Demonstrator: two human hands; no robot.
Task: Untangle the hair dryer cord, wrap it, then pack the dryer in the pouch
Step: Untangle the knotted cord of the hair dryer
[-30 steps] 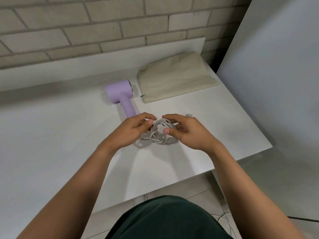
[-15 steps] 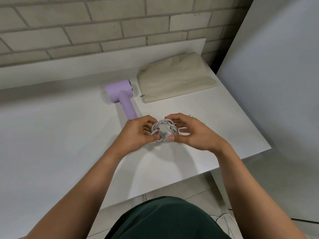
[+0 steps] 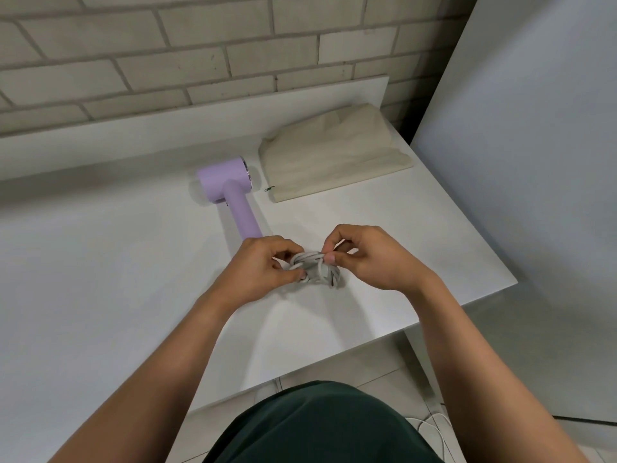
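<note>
left hand and right hand tighter on cord tangle now

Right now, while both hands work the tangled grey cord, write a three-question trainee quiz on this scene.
1. Fill in: on the white table, the beige fabric pouch lies to the ___ of the lilac plastic hair dryer.
2. How many hands pinch the tangled grey cord? A none; B one; C two.
3. True or false: the dryer is already inside the pouch.
Key: 1 right; 2 C, left hand and right hand; 3 false.
</note>
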